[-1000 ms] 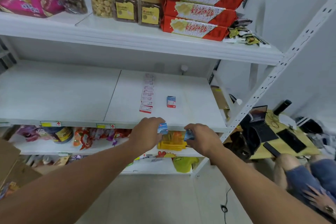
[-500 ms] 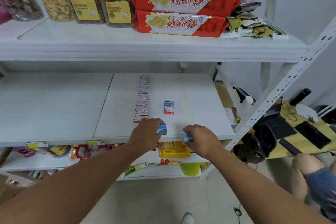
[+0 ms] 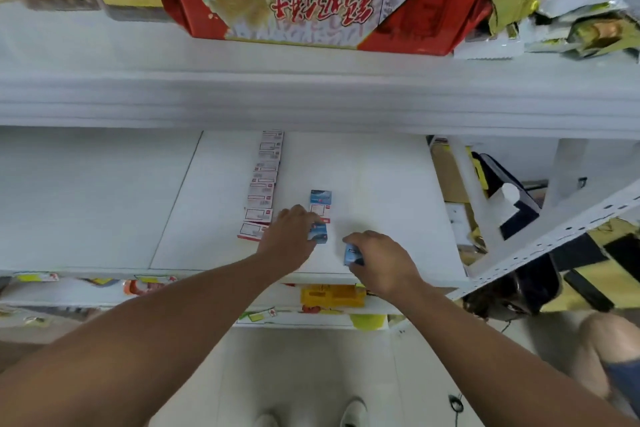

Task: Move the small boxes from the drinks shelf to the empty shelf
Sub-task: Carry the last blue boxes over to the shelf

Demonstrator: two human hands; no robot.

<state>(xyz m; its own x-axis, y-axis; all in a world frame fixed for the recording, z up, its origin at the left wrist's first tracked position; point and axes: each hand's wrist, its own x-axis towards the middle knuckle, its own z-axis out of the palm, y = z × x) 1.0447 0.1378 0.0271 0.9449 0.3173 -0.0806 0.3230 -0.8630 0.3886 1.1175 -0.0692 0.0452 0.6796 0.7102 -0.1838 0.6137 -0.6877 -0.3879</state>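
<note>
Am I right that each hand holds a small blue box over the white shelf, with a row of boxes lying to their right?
Not quite. In the head view the left hand and right hand each hold a small blue box over the white shelf, but the row of boxes lies to their left.

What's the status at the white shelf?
Left hand grips small blue box beside lone blue-and-white box. Right hand grips second blue box. White shelf ahead unobstructed.

three small blue boxes point(image 3: 320, 198), about nine white boxes point(image 3: 260, 200) in a row, two red packs point(image 3: 311, 7)
</note>
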